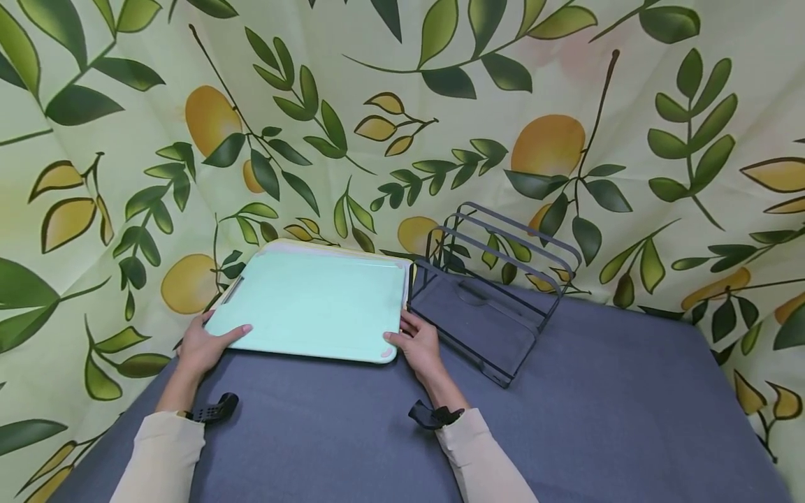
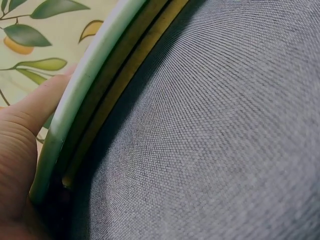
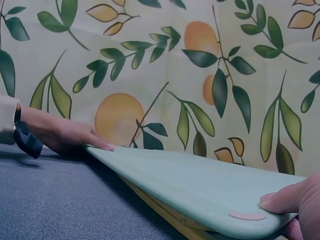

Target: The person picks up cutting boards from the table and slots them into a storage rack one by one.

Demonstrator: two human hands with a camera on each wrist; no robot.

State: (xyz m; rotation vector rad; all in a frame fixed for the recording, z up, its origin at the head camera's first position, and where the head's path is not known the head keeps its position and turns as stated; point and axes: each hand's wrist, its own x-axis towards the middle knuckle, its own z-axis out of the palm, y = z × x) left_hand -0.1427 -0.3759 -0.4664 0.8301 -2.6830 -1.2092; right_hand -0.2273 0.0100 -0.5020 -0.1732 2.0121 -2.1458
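Observation:
A mint-green cutting board [image 1: 309,302] lies flat on top of at least one other board, with pale and yellow edges showing behind it. Its near right corner carries a small pink patch. My left hand [image 1: 202,344] grips the left side, thumb on top, fingers hidden underneath. At the right edge my right hand [image 1: 420,342] pinches the near corner, thumb on the top face. The right wrist view shows a yellow-brown board [image 3: 167,212] under the mint one. From the left wrist, a yellow-brown edge [image 2: 127,70] runs along below the green rim.
A black wire rack [image 1: 497,293] with upright loops stands just right of the boards, close to my right hand. Grey-blue cloth [image 1: 616,405] covers the table. Behind hangs a curtain [image 1: 402,91] printed with leaves and oranges.

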